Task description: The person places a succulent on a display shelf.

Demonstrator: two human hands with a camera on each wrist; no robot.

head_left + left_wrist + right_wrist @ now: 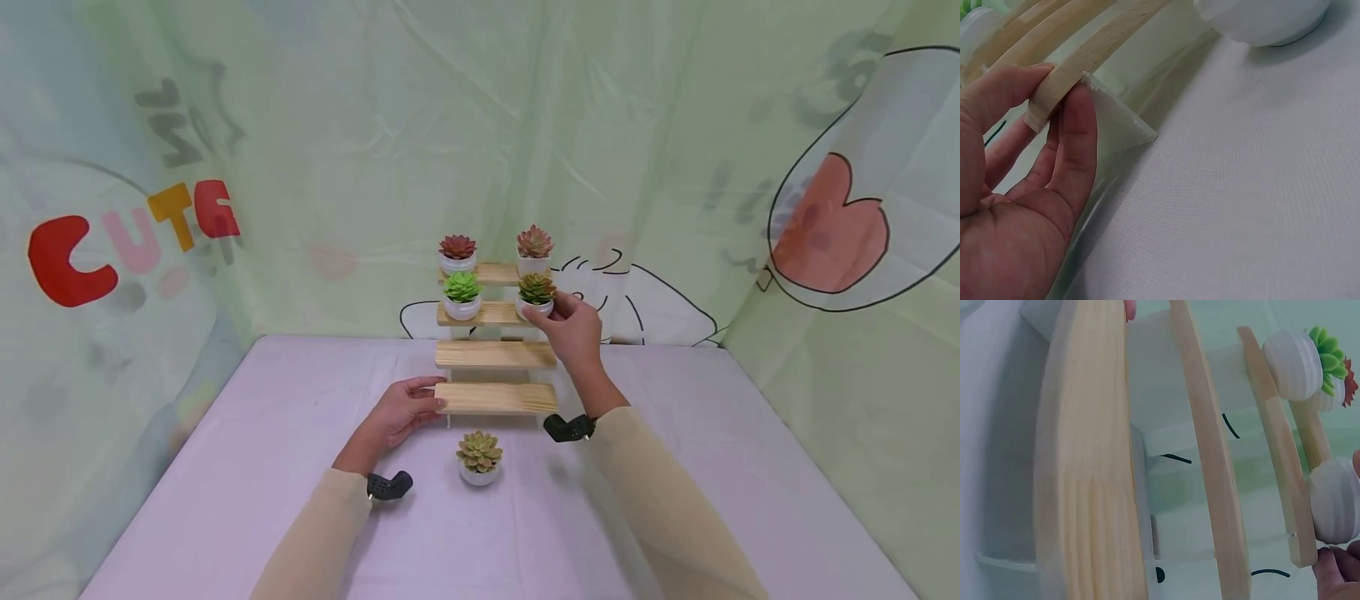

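A stepped wooden shelf (pixel 495 354) with clear side supports stands at the table's far side. My left hand (pixel 407 408) pinches the left end of its lowest board (pixel 1054 94), thumb on top and fingers beneath. At the right end of the second board from the top, my right hand (pixel 573 329) holds the white pot of an olive-brown succulent (pixel 537 289). The pot rests against that board in the right wrist view. A bright green succulent (pixel 462 293) sits on the same board's left end. On the top board stand a dark red succulent (pixel 457 252) and a pink succulent (pixel 534 248).
A pale yellow-green succulent (pixel 479 454) in a white pot stands on the table in front of the shelf. The table (pixel 225 483) has a pale lilac cloth. Printed curtains (pixel 360 167) hang close behind the shelf and at both sides.
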